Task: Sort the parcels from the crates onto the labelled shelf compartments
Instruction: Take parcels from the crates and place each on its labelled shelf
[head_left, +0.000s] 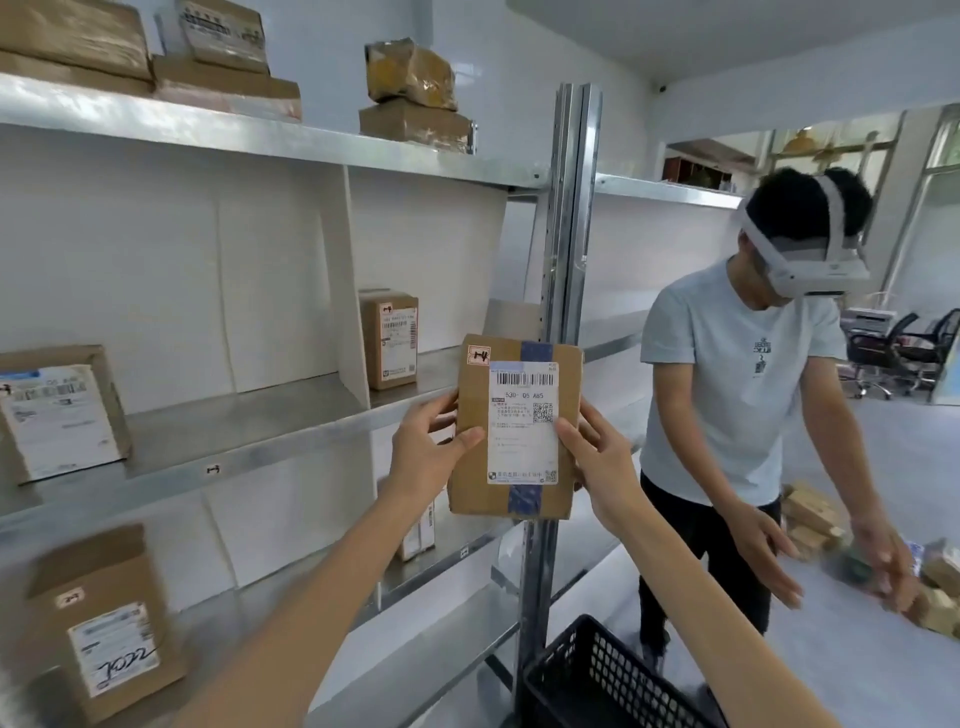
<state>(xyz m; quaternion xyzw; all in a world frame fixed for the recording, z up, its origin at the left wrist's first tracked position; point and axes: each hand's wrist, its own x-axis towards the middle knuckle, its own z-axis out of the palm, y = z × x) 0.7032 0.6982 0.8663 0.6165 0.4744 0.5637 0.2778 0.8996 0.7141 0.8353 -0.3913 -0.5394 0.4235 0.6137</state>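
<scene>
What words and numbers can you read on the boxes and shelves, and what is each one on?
"530- 05 A85": white label on the held parcel.
Handwritten mark, maybe "1-4": orange sticker on that parcel; unsure.
Handwritten scrawl: paper label on the bottom-left parcel; unreadable.
Other parcels' labels, the shelf tag and the shirt print: too small or blurred.

light bright, even; daylight from windows (943, 140) at right | shadows soft | frame edges bowed | lower-left box (104, 623) smeared
</scene>
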